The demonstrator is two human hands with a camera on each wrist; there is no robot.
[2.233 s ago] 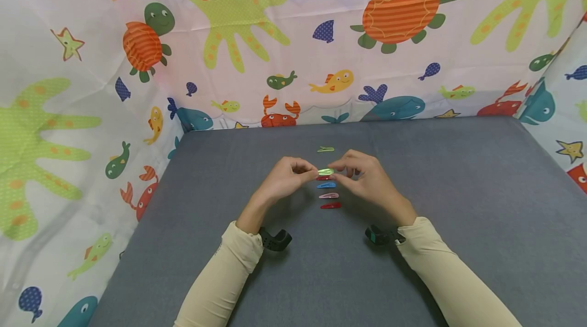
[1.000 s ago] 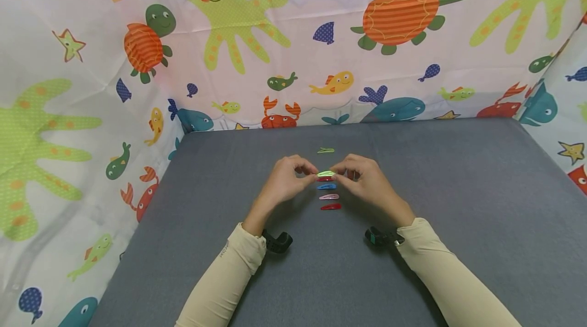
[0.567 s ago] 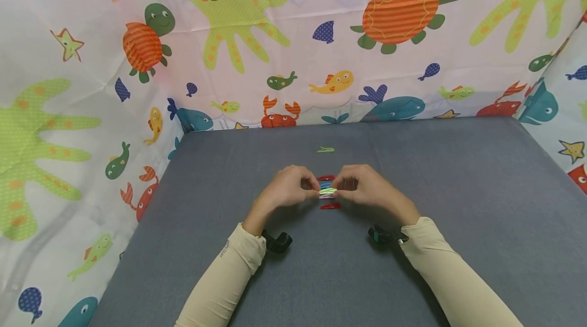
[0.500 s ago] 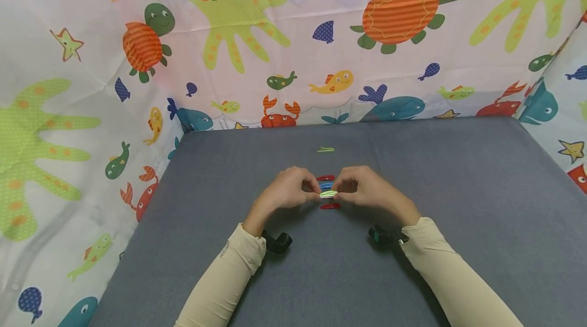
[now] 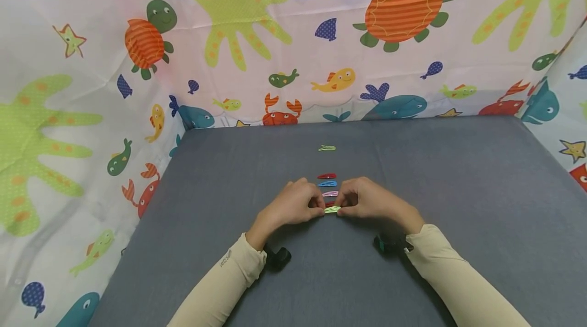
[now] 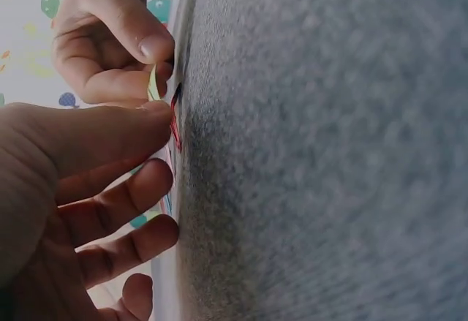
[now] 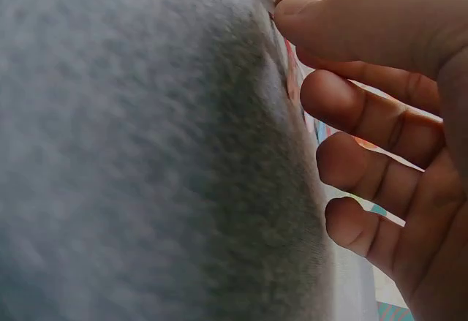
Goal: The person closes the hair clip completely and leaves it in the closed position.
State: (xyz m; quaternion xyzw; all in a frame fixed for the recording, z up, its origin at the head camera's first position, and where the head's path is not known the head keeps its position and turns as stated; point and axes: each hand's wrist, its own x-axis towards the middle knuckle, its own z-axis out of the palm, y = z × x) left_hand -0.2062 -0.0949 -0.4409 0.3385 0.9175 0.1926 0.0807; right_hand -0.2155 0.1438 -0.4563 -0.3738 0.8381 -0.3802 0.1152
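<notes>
Between my two hands a light green snap hair clip (image 5: pixel 332 210) is pinched by its ends, low over the grey table. My left hand (image 5: pixel 295 203) grips its left end with thumb and forefinger, and my right hand (image 5: pixel 367 199) its right end. Just behind it lies a red hair clip (image 5: pixel 330 203), partly covered by the fingers. Farther back, in a column, are a pink clip (image 5: pixel 330 194), a blue clip (image 5: pixel 327 184) and another red clip (image 5: pixel 327 176). In the left wrist view the green clip (image 6: pixel 153 83) stands between both hands' fingertips.
A second green hair clip (image 5: pixel 327 148), seemingly spread at one end, lies alone toward the back of the grey table (image 5: pixel 229 164). A white curtain (image 5: pixel 293 36) printed with sea animals closes off the back and sides. Black straps with cameras (image 5: pixel 278 258) hang at both wrists.
Both hands have carried the green clip toward the person, from beside the far red clip, past the blue and pink clips, to just in front of the near red one.
</notes>
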